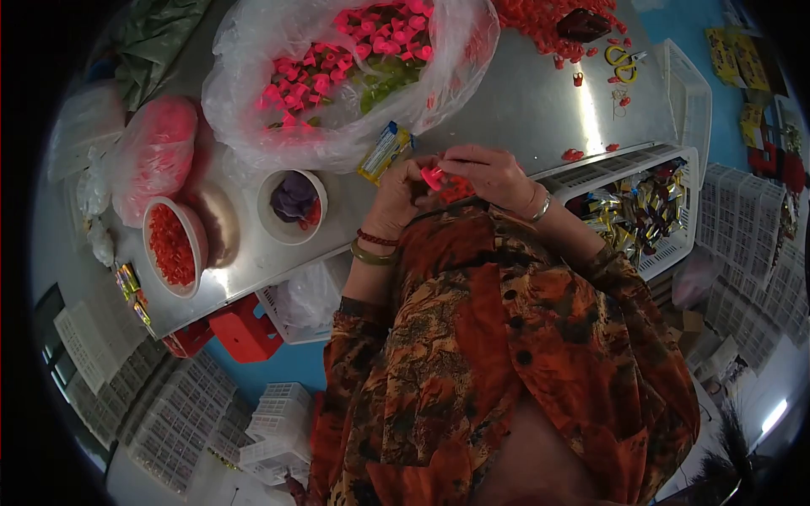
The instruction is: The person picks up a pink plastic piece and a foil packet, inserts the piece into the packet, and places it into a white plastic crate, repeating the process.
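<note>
In front of my body, at the table's near edge, a small bright pink plastic piece point(432, 177) sits between my two hands. My left hand point(398, 190) pinches it from one side, wearing a red beaded bracelet. The fingers of my right hand point(494, 175) are closed at its other side; whether they grip the pink piece or a smaller part is too fine to tell. Just beyond my left hand lies a yellow and blue packet point(386, 154). Some red-orange pieces point(458, 189) show beneath my hands. A large clear plastic bag point(245, 110) holds many pink and green pieces.
Left on the metal table point(253, 261) stand a bowl of red pieces point(173, 246), a bowl with a purple cloth point(293, 202) and a pink-filled bag point(156, 156). Yellow scissors point(622, 64) and a dark phone-like object point(584, 25) lie far right. A white crate point(688, 198) holds wrapped items.
</note>
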Tool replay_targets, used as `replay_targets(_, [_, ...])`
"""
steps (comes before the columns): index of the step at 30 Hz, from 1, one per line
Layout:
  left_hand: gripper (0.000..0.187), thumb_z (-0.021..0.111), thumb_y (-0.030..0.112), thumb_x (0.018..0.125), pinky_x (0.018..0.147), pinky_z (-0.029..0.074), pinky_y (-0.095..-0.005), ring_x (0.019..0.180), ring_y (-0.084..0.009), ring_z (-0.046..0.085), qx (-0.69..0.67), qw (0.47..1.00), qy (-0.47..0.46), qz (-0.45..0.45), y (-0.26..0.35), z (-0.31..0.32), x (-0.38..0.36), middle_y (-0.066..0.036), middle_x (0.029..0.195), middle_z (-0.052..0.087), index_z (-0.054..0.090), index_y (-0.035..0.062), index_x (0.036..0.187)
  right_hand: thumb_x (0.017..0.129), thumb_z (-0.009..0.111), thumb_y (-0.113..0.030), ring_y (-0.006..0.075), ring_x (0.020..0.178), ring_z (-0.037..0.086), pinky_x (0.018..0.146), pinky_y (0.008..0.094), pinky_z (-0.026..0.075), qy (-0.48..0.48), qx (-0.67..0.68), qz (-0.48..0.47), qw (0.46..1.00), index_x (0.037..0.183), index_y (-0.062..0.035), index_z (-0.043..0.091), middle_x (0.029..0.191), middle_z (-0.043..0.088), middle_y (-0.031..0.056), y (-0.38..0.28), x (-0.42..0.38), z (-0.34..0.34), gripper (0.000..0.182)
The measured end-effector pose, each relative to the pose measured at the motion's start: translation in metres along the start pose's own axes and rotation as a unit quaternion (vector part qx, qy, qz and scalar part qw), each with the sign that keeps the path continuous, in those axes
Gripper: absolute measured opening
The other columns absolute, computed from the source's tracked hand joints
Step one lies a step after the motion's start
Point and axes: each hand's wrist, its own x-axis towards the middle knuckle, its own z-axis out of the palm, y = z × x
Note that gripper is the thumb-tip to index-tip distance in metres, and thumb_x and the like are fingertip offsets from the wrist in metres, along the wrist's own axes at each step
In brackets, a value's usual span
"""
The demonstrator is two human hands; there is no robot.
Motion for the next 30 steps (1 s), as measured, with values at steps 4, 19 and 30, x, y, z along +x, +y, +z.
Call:
replay_targets(4, [0.031, 0.044, 0.02, 0.081, 0.055, 0.035, -0.0212, 0.063, -0.0094, 0.048, 0.137, 0.986, 0.076, 0.062, 0.001, 0.014, -0.006, -0.002, 0.084, 0.057, 0.059, 0.0025, 0.102, 0.086, 0.062, 0.002, 0.0236, 0.082, 0.068, 0.067, 0.0293, 0.054, -0.005, 0.121, 0.149, 0.981, 0.108, -0.0011, 0.068, 0.098, 0.066, 0.0117, -0.001, -0.001, 0.003, 0.023])
replay_targets(19, [0.019, 0.045, 0.018, 0.092, 0.061, 0.035, -0.0229, 0.067, -0.0082, 0.04, 0.302, 0.947, 0.063, 0.092, -0.015, -0.003, -0.005, 0.001, 0.082, 0.044, 0.055, 0.004, 0.098, 0.085, 0.066, 0.0, 0.0153, 0.068, 0.067, 0.062, 0.0286, 0.051, -0.06, 0.092, 0.244, 0.963, 0.101, -0.0002, 0.069, 0.083, 0.07, 0.013, 0.012, -0.014, 0.015, 0.016])
replay_targets(30, [0.017, 0.06, 0.01, 0.086, 0.071, 0.049, -0.0417, 0.085, -0.0308, 0.059, 0.644, 0.617, 0.336, 0.303, -0.028, -0.079, 0.039, -0.014, 0.091, 0.055, 0.056, 0.0051, 0.101, 0.094, 0.062, -0.006, 0.0062, 0.066, 0.062, 0.059, 0.0224, 0.052, -0.069, 0.233, 0.482, 0.842, 0.101, 0.0047, 0.065, 0.077, 0.066, 0.0037, 0.046, -0.053, 0.014, 0.014])
